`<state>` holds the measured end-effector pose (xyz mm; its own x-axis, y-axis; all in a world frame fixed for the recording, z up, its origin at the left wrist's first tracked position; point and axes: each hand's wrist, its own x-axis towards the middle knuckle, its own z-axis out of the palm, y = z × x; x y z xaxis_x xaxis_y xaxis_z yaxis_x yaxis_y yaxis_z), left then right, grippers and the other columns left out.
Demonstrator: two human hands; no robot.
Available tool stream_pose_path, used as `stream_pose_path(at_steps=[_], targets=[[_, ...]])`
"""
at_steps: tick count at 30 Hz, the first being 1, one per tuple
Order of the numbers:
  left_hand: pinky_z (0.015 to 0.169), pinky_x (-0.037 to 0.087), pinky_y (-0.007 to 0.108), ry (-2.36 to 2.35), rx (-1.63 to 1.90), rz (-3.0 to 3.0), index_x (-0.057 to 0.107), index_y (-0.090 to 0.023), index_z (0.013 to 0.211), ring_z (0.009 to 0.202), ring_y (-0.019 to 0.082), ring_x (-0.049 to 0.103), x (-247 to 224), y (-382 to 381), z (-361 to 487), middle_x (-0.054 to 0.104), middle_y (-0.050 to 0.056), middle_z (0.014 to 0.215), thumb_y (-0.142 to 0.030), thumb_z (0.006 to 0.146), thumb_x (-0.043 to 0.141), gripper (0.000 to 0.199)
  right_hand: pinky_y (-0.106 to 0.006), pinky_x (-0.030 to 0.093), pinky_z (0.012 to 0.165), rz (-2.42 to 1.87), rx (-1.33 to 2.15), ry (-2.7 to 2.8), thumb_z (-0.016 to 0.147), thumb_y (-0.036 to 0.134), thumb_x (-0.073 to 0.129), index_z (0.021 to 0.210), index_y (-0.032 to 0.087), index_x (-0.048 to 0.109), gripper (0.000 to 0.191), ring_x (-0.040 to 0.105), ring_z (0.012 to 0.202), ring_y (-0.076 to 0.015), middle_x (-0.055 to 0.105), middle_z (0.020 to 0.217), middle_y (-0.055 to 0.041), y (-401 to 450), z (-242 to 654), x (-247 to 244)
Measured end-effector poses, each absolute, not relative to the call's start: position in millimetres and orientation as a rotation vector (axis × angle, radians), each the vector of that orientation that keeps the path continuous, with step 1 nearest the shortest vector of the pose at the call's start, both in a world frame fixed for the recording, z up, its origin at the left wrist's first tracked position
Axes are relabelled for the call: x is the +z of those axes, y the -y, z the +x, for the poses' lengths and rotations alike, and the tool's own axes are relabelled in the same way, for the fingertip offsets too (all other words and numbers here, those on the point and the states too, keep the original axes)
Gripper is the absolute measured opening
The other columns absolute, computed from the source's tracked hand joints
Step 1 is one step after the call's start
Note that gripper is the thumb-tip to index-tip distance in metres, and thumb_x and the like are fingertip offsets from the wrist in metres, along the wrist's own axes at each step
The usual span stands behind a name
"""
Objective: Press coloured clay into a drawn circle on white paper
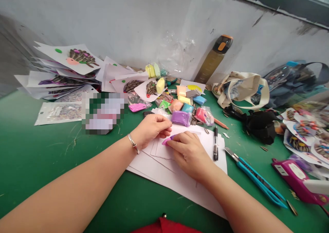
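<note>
My right hand [189, 152] is over a stack of white paper [154, 169], its fingers closed on a small piece of pink and purple modelling clay [167, 141]. Just left of it, my left hand [153, 128] has thumb and fingertips pinched together; whatever may be between them is hidden. A bracelet circles the left wrist. Drawn lines show on the top sheet. Directly behind the hands lies a wrapped purple clay block [181, 118]. To the right of my right hand, a black pen [215, 143] rests on the paper.
More wrapped clay packs [186, 101] and seeds lie behind the paper. Stacked hedgehog pictures [66, 68] stand at the back left. A blue cutter [257, 178] with its blade out lies right, near a magenta device [295, 178]. A tall bottle [213, 59] leans against the wall.
</note>
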<state>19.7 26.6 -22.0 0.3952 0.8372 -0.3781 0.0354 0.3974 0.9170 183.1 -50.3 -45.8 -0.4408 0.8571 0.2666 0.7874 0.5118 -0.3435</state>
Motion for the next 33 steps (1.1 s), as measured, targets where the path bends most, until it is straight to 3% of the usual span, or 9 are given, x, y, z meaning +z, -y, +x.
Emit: stream_pose_path(at_steps=[33], targets=[[0.062, 0.053, 0.024, -1.065, 0.602, 1.093, 0.062, -0.013, 0.065, 0.063, 0.011, 0.062, -27.0, -27.7, 21.4, 0.066, 0.004, 0.068, -0.029, 0.074, 0.067, 0.018, -0.035, 0.038, 0.075, -1.382, 0.238, 2.303, 0.085, 0.012, 0.05, 0.103, 0.024, 0.069, 0.029, 0.051, 0.086, -0.0196, 0.062, 0.095, -0.0067, 46.5, 188.9, -50.3]])
